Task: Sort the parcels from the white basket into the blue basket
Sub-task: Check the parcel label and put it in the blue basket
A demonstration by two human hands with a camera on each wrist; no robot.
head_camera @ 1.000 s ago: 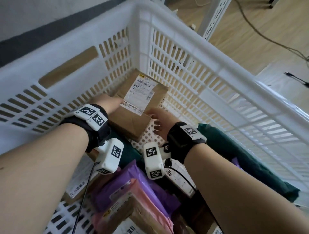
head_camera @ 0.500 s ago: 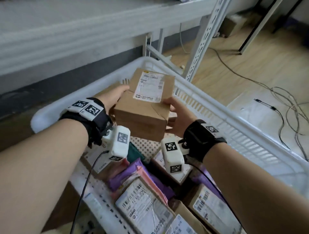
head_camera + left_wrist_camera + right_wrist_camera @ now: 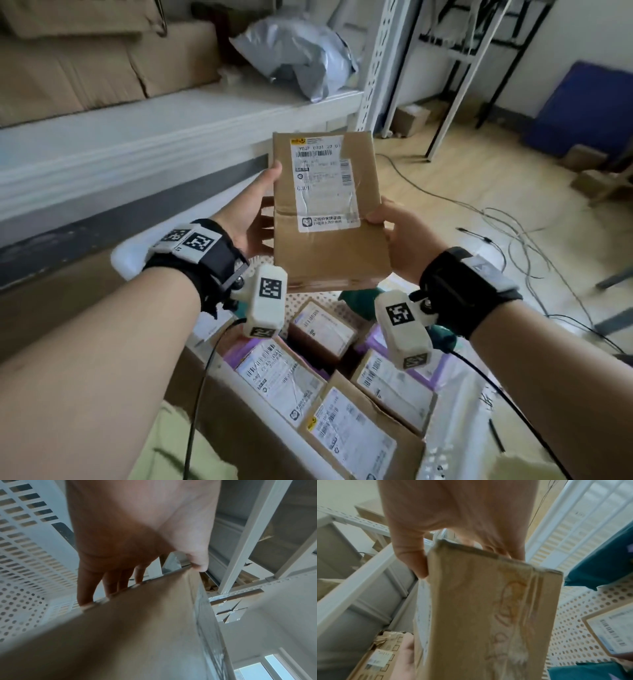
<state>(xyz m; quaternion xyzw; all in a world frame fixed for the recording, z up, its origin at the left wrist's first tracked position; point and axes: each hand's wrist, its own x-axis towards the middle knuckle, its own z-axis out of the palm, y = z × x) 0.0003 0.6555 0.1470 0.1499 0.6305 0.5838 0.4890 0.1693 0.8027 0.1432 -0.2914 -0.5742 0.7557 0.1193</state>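
Note:
A brown cardboard parcel (image 3: 329, 212) with a white shipping label facing me is held up in the air above the white basket (image 3: 120, 253). My left hand (image 3: 253, 212) grips its left edge, thumb on the front and fingers behind, as the left wrist view shows around the parcel (image 3: 137, 628). My right hand (image 3: 394, 236) grips the right edge, thumb on the label side, with the parcel (image 3: 484, 615) filling the right wrist view. Below, the basket holds several more boxes (image 3: 352, 438) and purple and teal bags. A blue object (image 3: 582, 113) stands by the far right wall.
A white metal shelf (image 3: 171, 120) with cardboard boxes and a grey plastic bag (image 3: 301, 58) runs behind the basket. Cables (image 3: 513, 233) lie across the wooden floor to the right. Small cardboard boxes (image 3: 411, 120) sit on the floor near the rack legs.
Both hands have lifted the parcel out of the white basket and tilted it upright so its label faces me. My view has risen toward the shelf and room.

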